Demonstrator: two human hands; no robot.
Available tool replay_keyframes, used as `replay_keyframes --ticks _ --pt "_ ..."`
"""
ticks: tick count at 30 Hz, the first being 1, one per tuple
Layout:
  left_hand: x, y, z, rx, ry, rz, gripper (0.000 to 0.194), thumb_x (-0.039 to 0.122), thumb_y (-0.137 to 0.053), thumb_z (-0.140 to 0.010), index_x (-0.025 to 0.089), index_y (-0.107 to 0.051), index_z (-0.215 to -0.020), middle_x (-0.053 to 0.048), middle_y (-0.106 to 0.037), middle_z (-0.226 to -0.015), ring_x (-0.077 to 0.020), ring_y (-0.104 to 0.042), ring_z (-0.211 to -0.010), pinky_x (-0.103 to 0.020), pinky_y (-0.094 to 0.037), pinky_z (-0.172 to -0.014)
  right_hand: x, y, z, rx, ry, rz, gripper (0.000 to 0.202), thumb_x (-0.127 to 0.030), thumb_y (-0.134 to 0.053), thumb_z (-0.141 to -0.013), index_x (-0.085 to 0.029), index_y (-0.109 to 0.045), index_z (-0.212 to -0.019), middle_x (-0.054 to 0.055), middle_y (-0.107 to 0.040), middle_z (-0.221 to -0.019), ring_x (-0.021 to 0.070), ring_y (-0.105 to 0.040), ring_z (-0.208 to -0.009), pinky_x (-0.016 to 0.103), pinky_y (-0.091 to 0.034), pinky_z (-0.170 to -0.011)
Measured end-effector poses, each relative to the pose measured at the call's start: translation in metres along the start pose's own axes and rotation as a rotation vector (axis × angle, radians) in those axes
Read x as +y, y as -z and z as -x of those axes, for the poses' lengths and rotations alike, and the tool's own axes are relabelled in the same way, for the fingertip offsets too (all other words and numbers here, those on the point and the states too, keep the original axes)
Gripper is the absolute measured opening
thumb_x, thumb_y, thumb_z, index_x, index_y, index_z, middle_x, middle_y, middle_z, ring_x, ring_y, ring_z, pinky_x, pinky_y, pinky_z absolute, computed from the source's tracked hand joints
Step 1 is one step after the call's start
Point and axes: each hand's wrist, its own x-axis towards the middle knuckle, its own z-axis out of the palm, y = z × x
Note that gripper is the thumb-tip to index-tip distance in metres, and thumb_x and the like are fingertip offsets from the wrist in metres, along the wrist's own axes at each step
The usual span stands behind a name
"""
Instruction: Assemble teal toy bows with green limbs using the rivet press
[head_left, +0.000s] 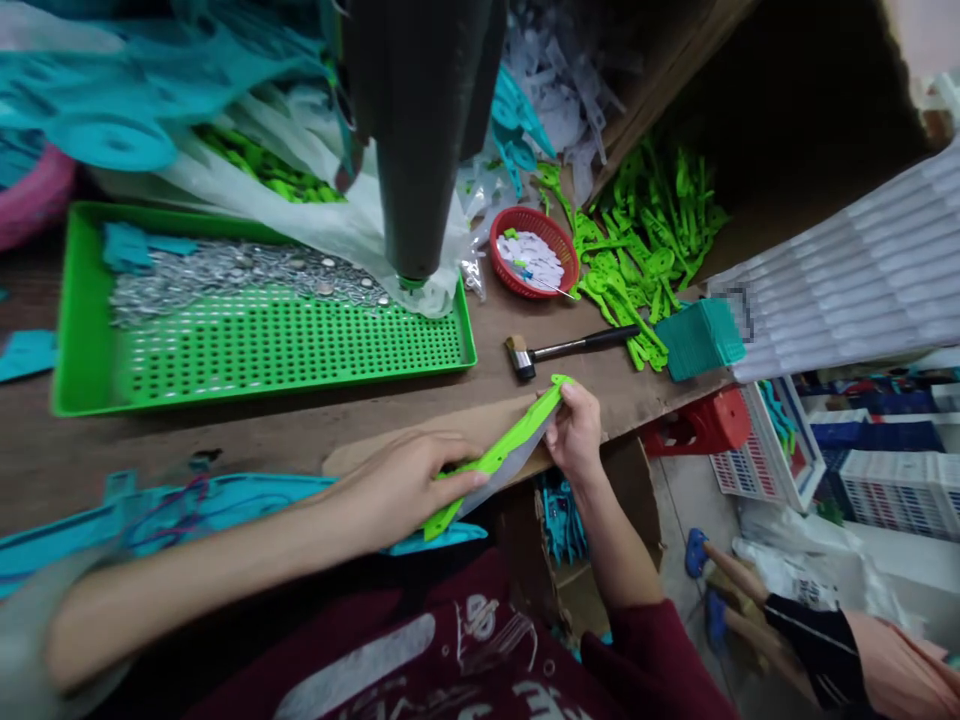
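Note:
A long bright green plastic piece with a greyish translucent strip along its lower side is held slantwise over the table's front edge. My left hand is closed on its lower left part, thumb on top. At the upper right end, the fingers and thumb of my right hand pinch the same piece. A small hammer with a black handle lies on the table just beyond my right hand. Past it stands a red basket of white pieces.
A green perforated tray of small metal parts lies left. A dark machine column hangs over its right end. Green pieces and a teal stack lie right. A person is at lower right.

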Motion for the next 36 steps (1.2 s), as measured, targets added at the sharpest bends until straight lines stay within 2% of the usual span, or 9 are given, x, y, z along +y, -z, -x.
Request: replay_keyframes --ticks 4,7,11,14,17,20,24,29,36 --pt "0.0 0.003 -0.001 -0.02 0.013 -0.028 0.038 0.048 -0.051 -0.093 0.024 -0.076 -0.107 -0.005 -0.078 -0.111 -0.026 -0.072 -0.104 -0.038 -0.055 -0.092 0.002 0.008 -0.001 0.011 0.037 0.132 0.034 -0.054 -0.063 -0.072 -0.02 -0.058 -0.069 -0.003 -0.061 -0.053 0.0041 -0.031 -0.026 0.019 -0.02 -0.024" --pt "0.003 0.004 -0.002 -0.019 0.017 -0.1 0.035 0.043 -0.052 -0.095 0.023 -0.076 -0.11 -0.006 -0.077 -0.116 -0.0266 -0.071 -0.108 -0.038 -0.054 -0.094 -0.023 0.023 -0.004 -0.055 0.032 0.251 0.028 -0.047 -0.072 -0.072 -0.019 -0.065 -0.076 -0.003 -0.06 -0.055 0.0082 -0.045 -0.034 0.019 -0.031 -0.028" --pt "0.008 0.005 -0.001 -0.003 -0.007 -0.313 0.033 0.041 -0.052 -0.098 0.023 -0.076 -0.11 -0.007 -0.077 -0.108 -0.0246 -0.071 -0.1 -0.034 -0.055 -0.087 -0.077 0.0 -0.023 0.063 0.565 0.524 0.026 -0.034 -0.076 -0.08 -0.022 -0.071 -0.102 0.003 -0.07 -0.097 0.0136 -0.066 -0.082 0.021 -0.055 -0.061" --pt "0.007 0.018 0.007 0.105 -0.104 -0.543 0.035 0.041 -0.048 -0.101 0.021 -0.076 -0.108 -0.009 -0.073 -0.104 -0.0226 -0.069 -0.096 -0.034 -0.054 -0.085 -0.105 -0.061 -0.041 -0.375 0.679 0.443 0.038 -0.029 -0.079 -0.078 -0.024 -0.068 -0.115 0.002 -0.067 -0.119 0.0197 -0.063 -0.116 0.035 -0.055 -0.094" --pt "-0.004 0.052 0.014 0.29 -0.221 -0.807 0.046 0.035 -0.035 -0.105 0.015 -0.075 -0.094 -0.012 -0.072 -0.095 -0.0236 -0.067 -0.091 -0.037 -0.055 -0.084 -0.117 -0.12 -0.054 -0.766 0.513 0.325 0.031 -0.028 -0.081 -0.075 -0.019 -0.07 -0.102 0.001 -0.07 -0.102 0.0191 -0.067 -0.103 0.036 -0.055 -0.089" --pt "-0.022 0.095 0.007 0.297 -0.385 -0.87 0.047 0.032 -0.031 -0.106 0.015 -0.075 -0.102 -0.014 -0.075 -0.107 -0.0235 -0.069 -0.1 -0.039 -0.055 -0.091 -0.118 -0.149 -0.06 -0.915 0.477 0.312 0.026 -0.025 -0.085 -0.069 -0.017 -0.068 -0.086 -0.002 -0.067 -0.083 0.0137 -0.065 -0.083 0.029 -0.054 -0.081" --pt "-0.049 0.137 -0.023 0.047 -0.562 -0.824 0.039 0.035 -0.041 -0.104 0.02 -0.067 -0.13 -0.01 -0.064 -0.143 -0.0205 -0.057 -0.134 -0.037 -0.041 -0.116 -0.111 -0.149 -0.058 -0.864 0.422 0.116 0.034 -0.035 -0.083 -0.07 -0.02 -0.062 -0.093 -0.008 -0.057 -0.068 0.0084 -0.058 -0.064 0.022 -0.05 -0.064" --pt "-0.067 0.17 -0.042 0.128 -0.471 -0.927 0.035 0.022 -0.049 -0.099 0.02 -0.067 -0.129 -0.012 -0.061 -0.146 -0.0227 -0.054 -0.139 -0.041 -0.034 -0.122 -0.092 -0.138 -0.055 -0.621 0.384 0.031 0.042 -0.048 -0.077 -0.073 -0.025 -0.054 -0.099 -0.01 -0.056 -0.058 0.0111 -0.057 -0.048 0.025 -0.05 -0.051" --pt "-0.06 0.164 -0.037 0.17 -0.521 -1.043 0.038 0.01 -0.049 -0.093 0.016 -0.069 -0.125 -0.013 -0.064 -0.142 -0.0241 -0.053 -0.14 -0.041 -0.035 -0.121 -0.047 -0.159 -0.065 -0.375 0.525 0.07 0.054 -0.054 -0.076 -0.071 -0.027 -0.05 -0.11 -0.01 -0.054 -0.062 0.0118 -0.056 -0.05 0.029 -0.052 -0.059"
